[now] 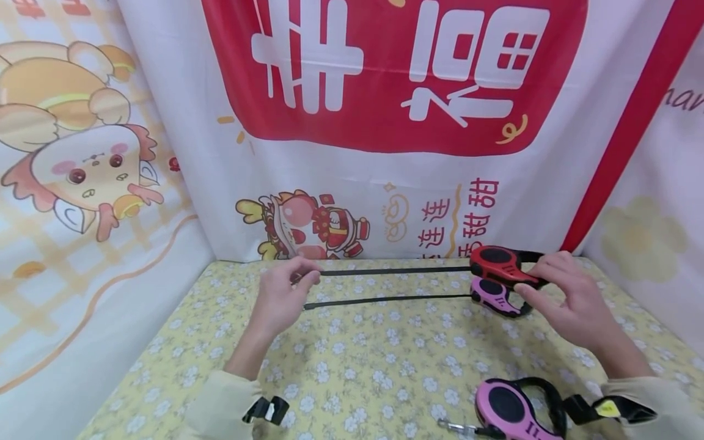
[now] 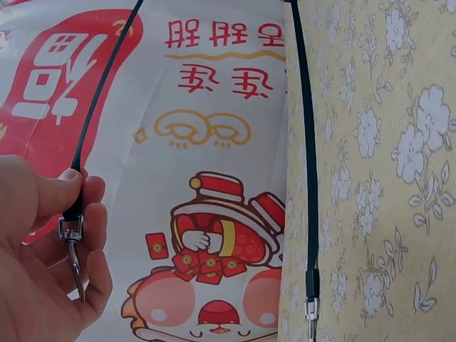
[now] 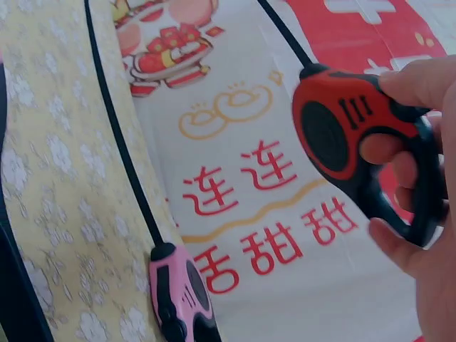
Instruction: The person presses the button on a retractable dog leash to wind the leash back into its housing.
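Note:
My right hand point(image 1: 574, 302) grips the black handle of a red retractable dog leash point(image 1: 497, 263), its fingers through the loop in the right wrist view. A black strap point(image 1: 396, 271) runs taut from the red case to my left hand point(image 1: 280, 296). In the left wrist view, thumb and fingers pinch the strap's end just above its metal clip point(image 2: 73, 249), which hangs over the curled fingers. Below it on the table lies a pink retractable leash point(image 1: 491, 294), with its own black strap point(image 1: 385, 299) pulled out straight to the left, roughly parallel to the upper one.
Another pink leash point(image 1: 508, 406) lies at the table's front right, its metal clip point(image 1: 456, 426) pointing left. A yellow floral cloth point(image 1: 374, 360) covers the table. Printed fabric point(image 1: 385, 165) hangs along the back edge, with more at both sides.

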A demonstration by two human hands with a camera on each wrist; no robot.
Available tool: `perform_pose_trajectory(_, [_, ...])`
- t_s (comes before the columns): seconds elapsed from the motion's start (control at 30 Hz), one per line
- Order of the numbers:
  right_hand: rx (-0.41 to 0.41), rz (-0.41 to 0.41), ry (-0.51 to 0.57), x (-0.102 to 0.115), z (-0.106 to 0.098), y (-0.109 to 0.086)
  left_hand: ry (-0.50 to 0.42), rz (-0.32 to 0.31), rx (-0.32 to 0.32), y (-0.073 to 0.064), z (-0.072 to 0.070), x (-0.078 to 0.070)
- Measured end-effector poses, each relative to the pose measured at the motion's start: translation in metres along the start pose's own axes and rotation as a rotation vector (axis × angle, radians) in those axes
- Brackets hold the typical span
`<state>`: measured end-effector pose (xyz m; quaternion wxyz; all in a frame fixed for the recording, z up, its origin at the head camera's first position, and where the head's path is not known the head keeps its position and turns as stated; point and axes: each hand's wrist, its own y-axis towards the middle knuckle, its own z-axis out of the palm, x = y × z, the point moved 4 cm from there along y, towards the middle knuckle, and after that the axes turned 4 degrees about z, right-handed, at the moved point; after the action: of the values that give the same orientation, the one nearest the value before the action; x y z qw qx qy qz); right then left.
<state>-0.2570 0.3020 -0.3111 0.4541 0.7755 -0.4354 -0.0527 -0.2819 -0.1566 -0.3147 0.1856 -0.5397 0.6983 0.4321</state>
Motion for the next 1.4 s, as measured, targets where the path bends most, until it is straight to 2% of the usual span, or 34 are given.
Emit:
perform_pose_trajectory(0.13, [-0.064,-0.084,0.035,0.011,0.003,0.004,-0.001,0.046,-0.007,-0.002,0.001,-0.008])
perform_pose_trajectory(0.27, [-0.089,-0.118,0.049,0.016,0.004,0.005,-0.002,0.067,-0.024,-0.003,-0.001,-0.012])
perform_pose_trajectory(0.5, [-0.089,-0.103,0.046,0.019,0.001,0.005,-0.016,0.063,-0.047,-0.004,-0.002,-0.016])
perform_pose_trajectory(0.73, [-0.092,-0.104,0.074,0.019,-0.002,0.005,-0.017,0.101,-0.047,-0.005,-0.002,-0.02])
perform_pose_trajectory(1.0, [-0.123,-0.109,0.172,0.014,-0.005,0.005,-0.009,0.119,-0.014,-0.008,0.0,-0.02])
perform_pose_trajectory(1.27, [-0.11,-0.074,0.188,0.016,-0.005,0.005,-0.004,0.117,-0.004,-0.009,0.0,-0.023])
perform_pose_trajectory(1.4, [-0.116,-0.082,0.194,0.015,-0.003,0.004,-0.019,0.117,-0.003,-0.009,0.002,-0.024])
